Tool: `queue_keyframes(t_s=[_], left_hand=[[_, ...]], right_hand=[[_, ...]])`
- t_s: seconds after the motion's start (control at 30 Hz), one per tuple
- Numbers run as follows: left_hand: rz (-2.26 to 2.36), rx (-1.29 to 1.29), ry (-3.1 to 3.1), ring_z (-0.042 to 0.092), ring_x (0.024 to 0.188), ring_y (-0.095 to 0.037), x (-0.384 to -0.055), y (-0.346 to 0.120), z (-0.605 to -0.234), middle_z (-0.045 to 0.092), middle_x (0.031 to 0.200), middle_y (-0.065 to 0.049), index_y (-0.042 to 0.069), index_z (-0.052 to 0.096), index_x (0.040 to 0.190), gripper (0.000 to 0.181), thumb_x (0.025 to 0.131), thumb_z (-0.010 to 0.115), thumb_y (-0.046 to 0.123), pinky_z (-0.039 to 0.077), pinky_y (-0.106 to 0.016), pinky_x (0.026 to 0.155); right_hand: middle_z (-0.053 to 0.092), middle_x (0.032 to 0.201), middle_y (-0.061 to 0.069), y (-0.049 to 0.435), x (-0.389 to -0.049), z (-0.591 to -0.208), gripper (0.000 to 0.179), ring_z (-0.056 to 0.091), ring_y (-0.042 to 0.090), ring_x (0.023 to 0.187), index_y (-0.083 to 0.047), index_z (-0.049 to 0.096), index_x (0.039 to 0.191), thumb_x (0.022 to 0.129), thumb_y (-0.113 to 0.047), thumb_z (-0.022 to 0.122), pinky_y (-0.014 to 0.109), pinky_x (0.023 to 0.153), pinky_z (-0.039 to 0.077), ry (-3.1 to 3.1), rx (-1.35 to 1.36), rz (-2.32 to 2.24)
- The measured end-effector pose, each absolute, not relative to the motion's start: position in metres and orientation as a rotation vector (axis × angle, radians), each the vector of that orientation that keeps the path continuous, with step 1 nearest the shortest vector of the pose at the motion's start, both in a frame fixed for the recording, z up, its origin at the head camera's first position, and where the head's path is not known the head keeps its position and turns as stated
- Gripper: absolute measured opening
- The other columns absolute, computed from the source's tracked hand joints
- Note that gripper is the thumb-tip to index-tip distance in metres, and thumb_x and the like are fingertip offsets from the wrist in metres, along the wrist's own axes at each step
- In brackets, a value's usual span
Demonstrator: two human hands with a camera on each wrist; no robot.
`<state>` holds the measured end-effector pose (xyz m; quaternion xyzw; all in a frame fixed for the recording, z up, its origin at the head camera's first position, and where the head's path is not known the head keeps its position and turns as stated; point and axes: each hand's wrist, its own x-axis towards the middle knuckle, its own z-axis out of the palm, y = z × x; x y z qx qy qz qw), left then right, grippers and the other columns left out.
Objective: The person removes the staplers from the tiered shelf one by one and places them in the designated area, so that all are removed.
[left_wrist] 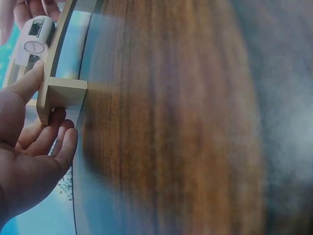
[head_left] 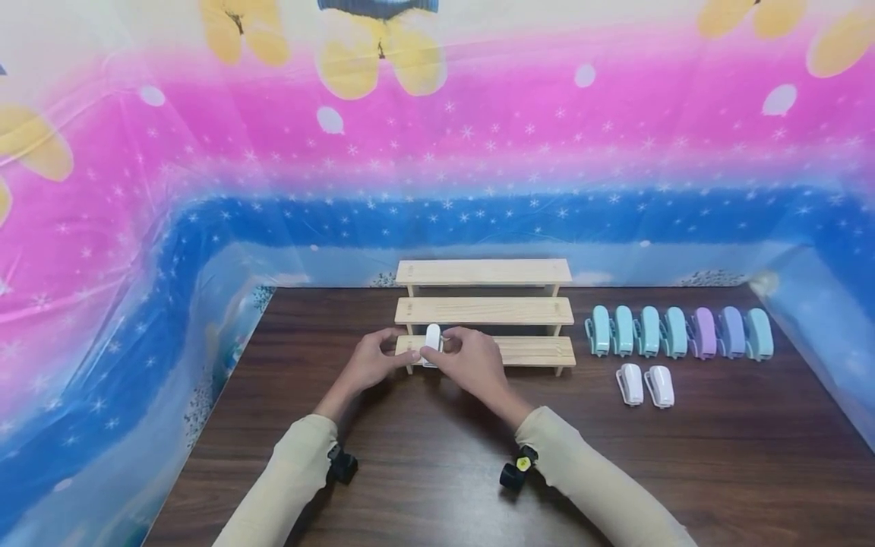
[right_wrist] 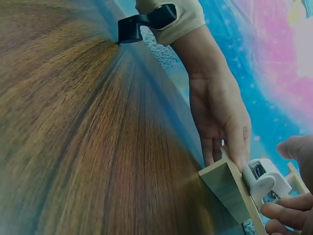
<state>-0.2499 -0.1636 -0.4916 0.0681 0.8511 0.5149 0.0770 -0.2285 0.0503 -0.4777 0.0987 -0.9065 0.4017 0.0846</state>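
Observation:
A white mini stapler (head_left: 432,346) stands on the lowest step of a three-tier wooden stand (head_left: 536,351), towards its left end. My left hand (head_left: 374,360) grips that end of the step. Its thumb (left_wrist: 30,82) lies along the top and reaches the stapler, while the other fingers (left_wrist: 41,142) curl below the board. From the other side my right hand (head_left: 475,363) holds the stapler, fingertips (right_wrist: 279,211) at its side and thumb over it. The right wrist view shows the white stapler (right_wrist: 261,178) between both hands.
Right of the stand, several turquoise, purple and lavender staplers (head_left: 649,332) line up in a row. Two white staplers (head_left: 645,385) lie in front of them. A printed cloth (head_left: 478,220) hangs behind the brown wooden table (head_left: 424,471).

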Motion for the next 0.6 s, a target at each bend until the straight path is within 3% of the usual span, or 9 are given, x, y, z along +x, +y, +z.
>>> queue_keyframes(t_s=[0.13, 0.37, 0.6], left_hand=[[1.560, 0.212, 2.536, 0.071, 0.098, -0.024, -0.2497, -0.1635, -0.4926, 0.071, 0.114, -0.016, -0.001, 0.066, 0.127, 0.048, 0.091, 0.081, 0.026, 0.057, -0.033, 0.075], [1.584, 0.251, 2.532, 0.071, 0.101, -0.025, -0.2524, -0.1649, -0.4960, 0.072, 0.112, -0.016, -0.002, 0.066, 0.126, 0.046, 0.090, 0.081, 0.024, 0.057, -0.032, 0.079], [1.572, 0.243, 2.545, 0.071, 0.103, -0.027, -0.2531, -0.1650, -0.4960, 0.072, 0.113, -0.016, -0.002, 0.065, 0.127, 0.048, 0.090, 0.081, 0.023, 0.058, -0.035, 0.084]], right_hand=[[0.075, 0.085, -0.001, 0.0482, -0.2300, -0.4796, 0.054, 0.066, 0.013, 0.076, -0.007, 0.078, 0.109, 0.082, -0.054, 0.080, 0.035, 0.071, 0.052, -2.703, 0.296, 1.156], [0.070, 0.076, -0.006, 0.0456, -0.2301, -0.4775, 0.046, 0.060, 0.009, 0.068, -0.007, 0.078, 0.104, 0.082, -0.047, 0.082, 0.031, 0.065, 0.049, -2.701, 0.288, 1.158], [0.067, 0.071, -0.008, 0.0427, -0.2315, -0.4758, 0.043, 0.056, 0.008, 0.062, -0.010, 0.079, 0.096, 0.082, -0.051, 0.081, 0.029, 0.060, 0.045, -2.705, 0.262, 1.158]])
